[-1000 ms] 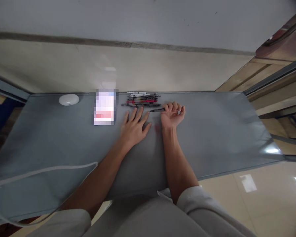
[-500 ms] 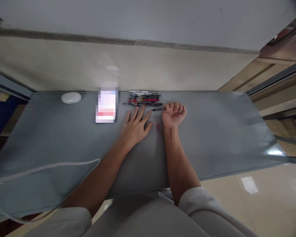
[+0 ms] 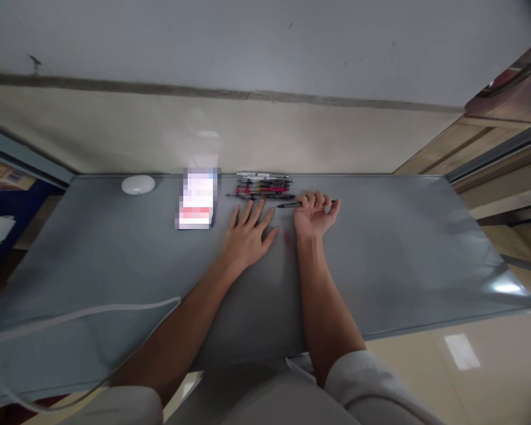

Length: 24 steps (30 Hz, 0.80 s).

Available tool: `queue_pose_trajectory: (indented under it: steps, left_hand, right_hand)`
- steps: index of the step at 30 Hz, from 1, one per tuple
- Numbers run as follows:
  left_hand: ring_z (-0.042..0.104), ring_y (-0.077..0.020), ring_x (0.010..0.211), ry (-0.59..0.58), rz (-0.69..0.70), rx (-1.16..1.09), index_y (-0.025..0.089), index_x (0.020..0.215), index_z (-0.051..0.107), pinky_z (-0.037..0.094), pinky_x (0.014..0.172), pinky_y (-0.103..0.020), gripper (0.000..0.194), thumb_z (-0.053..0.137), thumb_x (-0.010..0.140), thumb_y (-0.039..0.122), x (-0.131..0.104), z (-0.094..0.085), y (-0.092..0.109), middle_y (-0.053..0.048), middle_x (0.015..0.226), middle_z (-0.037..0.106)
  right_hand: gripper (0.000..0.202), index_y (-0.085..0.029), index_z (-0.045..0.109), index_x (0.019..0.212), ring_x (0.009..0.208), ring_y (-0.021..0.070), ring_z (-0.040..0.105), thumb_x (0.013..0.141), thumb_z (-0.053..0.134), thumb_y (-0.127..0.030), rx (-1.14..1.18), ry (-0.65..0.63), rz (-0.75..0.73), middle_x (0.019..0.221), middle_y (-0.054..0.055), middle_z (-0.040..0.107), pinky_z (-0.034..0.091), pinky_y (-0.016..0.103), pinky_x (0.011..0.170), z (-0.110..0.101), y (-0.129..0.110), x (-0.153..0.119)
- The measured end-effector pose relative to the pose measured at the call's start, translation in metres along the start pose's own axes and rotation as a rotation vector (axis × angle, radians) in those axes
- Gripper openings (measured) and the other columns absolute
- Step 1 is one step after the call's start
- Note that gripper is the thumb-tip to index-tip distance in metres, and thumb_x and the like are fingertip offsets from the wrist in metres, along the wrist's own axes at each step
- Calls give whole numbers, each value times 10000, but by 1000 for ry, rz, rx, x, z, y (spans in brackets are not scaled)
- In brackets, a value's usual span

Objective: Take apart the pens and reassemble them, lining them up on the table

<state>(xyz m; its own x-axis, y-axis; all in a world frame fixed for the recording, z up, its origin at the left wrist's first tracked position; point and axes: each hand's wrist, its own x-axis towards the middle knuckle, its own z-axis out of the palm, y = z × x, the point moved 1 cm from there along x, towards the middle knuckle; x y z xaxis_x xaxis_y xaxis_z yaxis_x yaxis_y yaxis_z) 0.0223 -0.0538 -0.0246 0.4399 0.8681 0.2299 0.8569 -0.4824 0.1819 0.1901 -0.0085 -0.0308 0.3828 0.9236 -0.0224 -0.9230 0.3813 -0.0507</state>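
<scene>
Several pens [image 3: 265, 189], white, black and red, lie side by side across the back of the grey table. Just in front of them my left hand [image 3: 246, 236] rests palm down with its fingers spread, holding nothing. To its right, my right hand [image 3: 315, 217] lies palm up, its fingers curled over a black pen [image 3: 287, 205]. The tip of this pen points left, close to the row, and its other end shows near my thumb. The middle of the pen is hidden by my fingers.
A phone [image 3: 197, 199] with a lit, blurred screen lies left of the pens. Farther left is a white rounded case [image 3: 138, 185]. A white cable [image 3: 101, 309] crosses the grey table [image 3: 402, 254] at the front left. A wall stands behind the table's back edge.
The whole view has shifted slightly downward. The fingers of my right hand have moved along the black pen, and its far end now shows by my thumb. My left hand stays spread.
</scene>
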Motion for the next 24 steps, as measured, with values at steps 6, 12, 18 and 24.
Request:
queue_pose_trajectory:
  steps: [6,12,18,24]
  left_hand:
    - [255,-307,1424,-7,7,22,242,1433,418,137,1158,-535,525,365,960,464,0,-1,0,-70,1550,296]
    - [256,-308,1423,5,5,-1,242,1429,424,134,1157,-542,524,374,957,463,0,-2,1,-71,1547,302]
    - [251,-306,1426,7,6,-16,241,1429,424,128,1157,-544,517,369,960,450,0,-1,1,-73,1548,298]
    - [249,-303,1427,4,-1,-22,236,1428,427,114,1163,-540,524,373,957,459,-1,-1,1,-74,1548,299]
  right_hand:
    - [420,-218,315,583,490,115,280,912,352,-477,25,-16,9,538,-70,240,319,253,472,-2,0,2]
    - [405,-220,293,580,488,115,273,900,386,-450,45,-26,22,534,-73,232,309,252,470,-2,1,3]
    - [396,-221,278,580,487,116,264,901,383,-428,49,-28,26,530,-73,231,295,255,466,0,1,1]
    - [405,-221,273,580,485,112,266,918,358,-428,22,-12,15,529,-73,228,284,251,460,4,2,-1]
